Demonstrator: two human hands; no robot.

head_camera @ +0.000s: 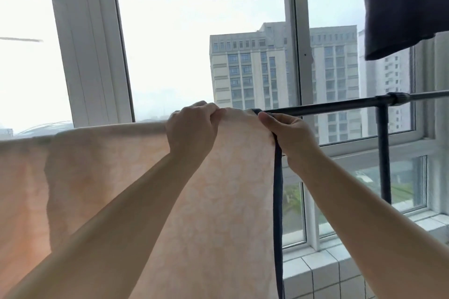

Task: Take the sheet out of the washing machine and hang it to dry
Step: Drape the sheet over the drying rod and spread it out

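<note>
A pale peach patterned sheet [238, 177] with a dark blue border hangs draped over the dark horizontal rail [323, 108] of a drying rack, spreading left across the view. My left hand [192, 128] grips the sheet's top fold on the rail, fingers curled over it. At the sheet's right edge, my right hand [289, 136] pinches the fabric by its dark border, just below the rail. The rail under the sheet is hidden.
The rack's upright post [384, 153] stands to the right of the sheet. A dark garment [401, 5] hangs at the top right. Large windows lie behind, with a white tiled sill [323, 272] at the lower right.
</note>
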